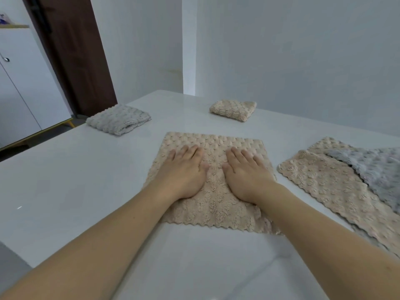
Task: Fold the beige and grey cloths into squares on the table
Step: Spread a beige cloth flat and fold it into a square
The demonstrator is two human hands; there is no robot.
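A beige cloth (pixel 214 204) lies spread flat in the middle of the white table (pixel 65 180). My left hand (pixel 184 169) and my right hand (pixel 244 172) rest palm down on it side by side, fingers straight and pointing away from me. A folded grey cloth (pixel 118 119) sits at the far left. A folded beige cloth (pixel 233 109) sits at the far middle. At the right lies a pile of unfolded cloths, with a beige cloth (pixel 324 180) under a grey cloth (pixel 376 167).
White walls stand close behind the table's far and right sides. A brown door (pixel 71 50) and a white cabinet (pixel 19 83) are beyond the left edge. The table's left edge runs diagonally toward me.
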